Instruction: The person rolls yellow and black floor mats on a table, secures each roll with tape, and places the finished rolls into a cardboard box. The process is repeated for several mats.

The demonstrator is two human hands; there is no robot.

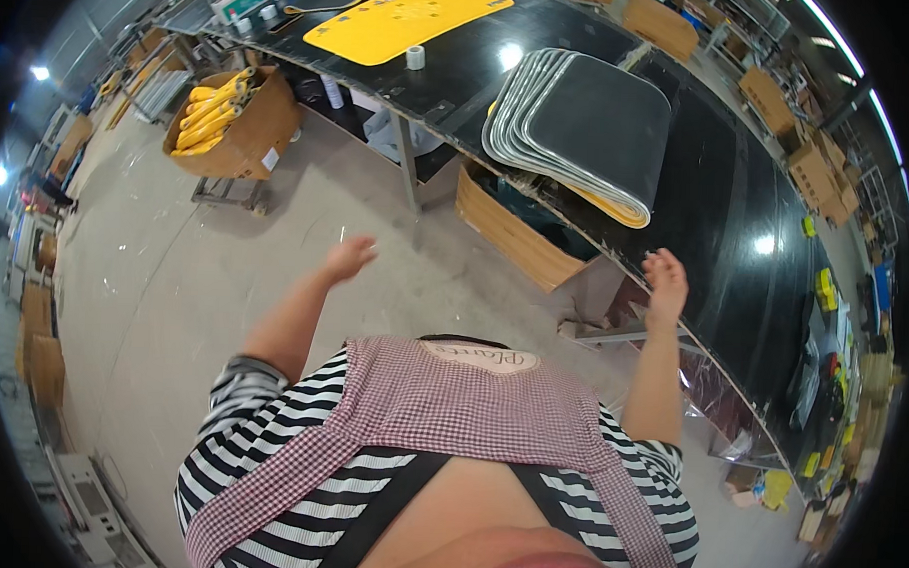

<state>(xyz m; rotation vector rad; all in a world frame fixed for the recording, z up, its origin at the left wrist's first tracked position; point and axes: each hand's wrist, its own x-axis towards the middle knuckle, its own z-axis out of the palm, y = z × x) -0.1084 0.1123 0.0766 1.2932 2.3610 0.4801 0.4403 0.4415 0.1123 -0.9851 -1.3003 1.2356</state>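
My left hand hangs in the air over the concrete floor, fingers apart and holding nothing. My right hand is raised beside the front edge of a long black worktable, fingers spread, also empty. On the table just beyond it lies a stack of dark grey pads with yellow undersides, overhanging the table edge. Farther along the table lie a large yellow sheet with holes and a small roll of white tape.
An open cardboard box sits on the floor under the table. A cardboard box of yellow parts rests on a low cart to the left. More boxes and shelves line the far sides.
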